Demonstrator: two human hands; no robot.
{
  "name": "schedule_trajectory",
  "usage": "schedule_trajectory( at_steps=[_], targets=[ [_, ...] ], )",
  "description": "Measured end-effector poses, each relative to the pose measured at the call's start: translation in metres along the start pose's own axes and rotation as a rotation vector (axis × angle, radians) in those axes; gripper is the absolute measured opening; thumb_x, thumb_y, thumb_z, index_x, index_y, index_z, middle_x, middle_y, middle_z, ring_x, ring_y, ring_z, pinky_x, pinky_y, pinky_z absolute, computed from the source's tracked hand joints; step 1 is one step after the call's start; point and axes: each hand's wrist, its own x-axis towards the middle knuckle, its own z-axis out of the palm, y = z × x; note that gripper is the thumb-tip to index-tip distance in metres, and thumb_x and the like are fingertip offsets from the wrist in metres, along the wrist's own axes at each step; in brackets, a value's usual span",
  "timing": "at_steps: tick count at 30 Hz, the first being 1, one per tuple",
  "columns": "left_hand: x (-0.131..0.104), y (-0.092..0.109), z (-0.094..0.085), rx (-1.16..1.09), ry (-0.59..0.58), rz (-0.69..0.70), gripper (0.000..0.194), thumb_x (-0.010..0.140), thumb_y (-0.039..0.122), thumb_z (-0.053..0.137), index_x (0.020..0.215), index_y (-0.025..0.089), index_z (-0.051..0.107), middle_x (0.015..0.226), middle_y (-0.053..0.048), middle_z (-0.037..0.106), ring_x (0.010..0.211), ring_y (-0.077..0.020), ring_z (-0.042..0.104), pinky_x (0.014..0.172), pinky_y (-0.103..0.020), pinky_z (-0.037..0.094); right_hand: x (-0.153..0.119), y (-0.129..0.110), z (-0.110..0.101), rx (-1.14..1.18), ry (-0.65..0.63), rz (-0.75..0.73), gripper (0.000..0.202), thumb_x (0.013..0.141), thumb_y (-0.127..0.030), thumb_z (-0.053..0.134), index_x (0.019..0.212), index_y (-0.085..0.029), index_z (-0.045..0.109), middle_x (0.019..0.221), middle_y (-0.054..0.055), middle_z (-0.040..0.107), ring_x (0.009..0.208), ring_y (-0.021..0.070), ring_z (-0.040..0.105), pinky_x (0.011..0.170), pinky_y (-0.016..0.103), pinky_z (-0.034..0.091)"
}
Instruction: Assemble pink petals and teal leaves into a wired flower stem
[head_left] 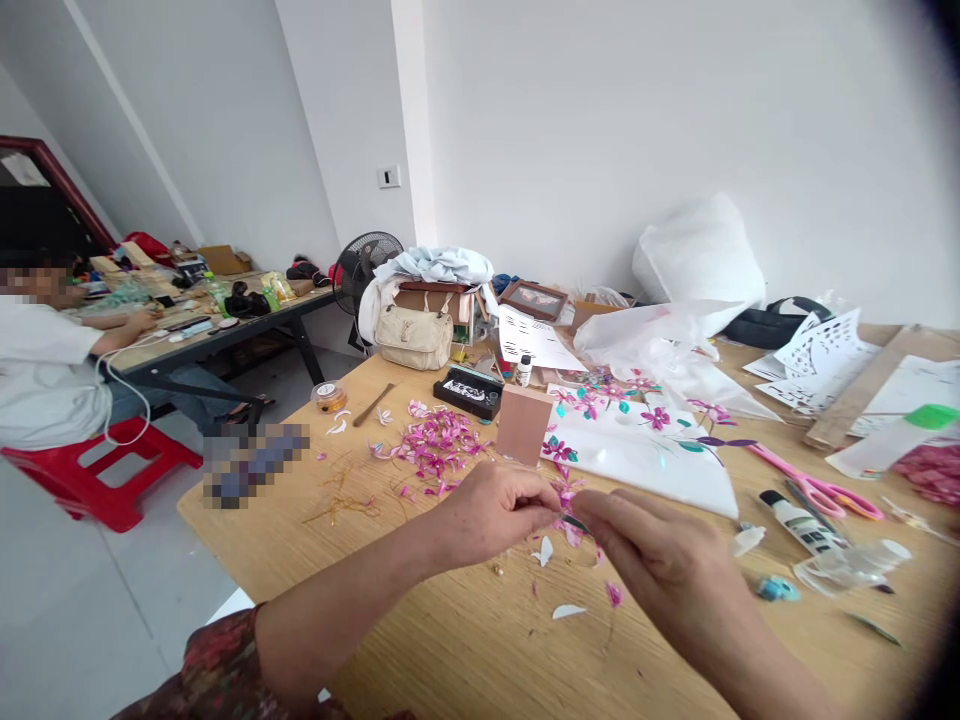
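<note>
My left hand is closed in a pinch above the wooden table, at the middle of the view. Its fingertips hold one end of a small, thin dark green piece. From the right, my right hand meets it, fingers pressed together at the piece's other end. Pink petals lie in a pile behind my left hand. White petals and a pink one are scattered near my hands. Pink flowers with teal leaves rest on a white sheet behind them.
Pink scissors, a black-capped bottle and a clear bottle lie at the right. A brown block and black case stand behind my hands. A beige bag is farther back. Another person sits at the left table.
</note>
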Motion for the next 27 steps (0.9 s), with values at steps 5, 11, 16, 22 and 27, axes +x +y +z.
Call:
schedule_trajectory(
  at_steps=[5, 11, 16, 22, 27],
  targets=[
    [0.001, 0.0, 0.0, -0.309, 0.013, -0.109, 0.006, 0.071, 0.017, 0.064, 0.069, 0.012, 0.067, 0.065, 0.0, 0.058, 0.061, -0.0096, 0.051, 0.059, -0.021, 0.039, 0.006, 0.014, 0.011, 0.165, -0.01, 0.108, 0.029, 0.089, -0.028, 0.041, 0.077, -0.019, 0.066, 0.061, 0.001, 0.067, 0.051, 0.0113, 0.059, 0.047, 0.018, 0.043],
    [0.004, -0.004, 0.002, -0.293, 0.164, -0.161, 0.005, 0.07, 0.014, 0.062, 0.066, 0.013, 0.065, 0.065, 0.001, 0.056, 0.057, -0.008, 0.047, 0.055, -0.02, 0.036, -0.017, 0.003, 0.034, 0.151, -0.063, 0.101, 0.03, 0.091, -0.027, 0.04, 0.078, -0.019, 0.066, 0.052, -0.002, 0.06, 0.042, 0.0099, 0.051, 0.042, 0.019, 0.037],
    [0.001, -0.002, 0.0, 0.021, 0.073, 0.023, 0.01, 0.075, 0.013, 0.06, 0.068, 0.014, 0.066, 0.068, 0.0, 0.058, 0.067, -0.0105, 0.051, 0.067, -0.022, 0.039, -0.007, -0.001, 0.01, 0.015, 0.006, -0.016, 0.032, 0.091, -0.021, 0.037, 0.077, -0.02, 0.066, 0.061, 0.003, 0.065, 0.048, 0.0107, 0.056, 0.046, 0.019, 0.039],
    [-0.002, 0.0, -0.002, -0.275, -0.018, -0.087, 0.006, 0.073, 0.016, 0.061, 0.069, 0.013, 0.064, 0.067, 0.0, 0.057, 0.062, -0.0098, 0.051, 0.061, -0.022, 0.039, 0.004, 0.014, 0.011, 0.149, -0.017, 0.067, 0.028, 0.09, -0.027, 0.041, 0.079, -0.019, 0.066, 0.061, 0.001, 0.067, 0.049, 0.0109, 0.059, 0.045, 0.018, 0.043],
    [-0.001, -0.002, -0.001, -0.304, 0.117, -0.19, 0.006, 0.071, 0.016, 0.061, 0.066, 0.012, 0.062, 0.061, 0.002, 0.052, 0.054, -0.0076, 0.043, 0.051, -0.02, 0.033, -0.015, 0.002, 0.025, 0.119, -0.058, 0.059, 0.028, 0.091, -0.025, 0.04, 0.08, -0.02, 0.065, 0.057, 0.0, 0.063, 0.045, 0.0105, 0.055, 0.044, 0.02, 0.04]
  ],
)
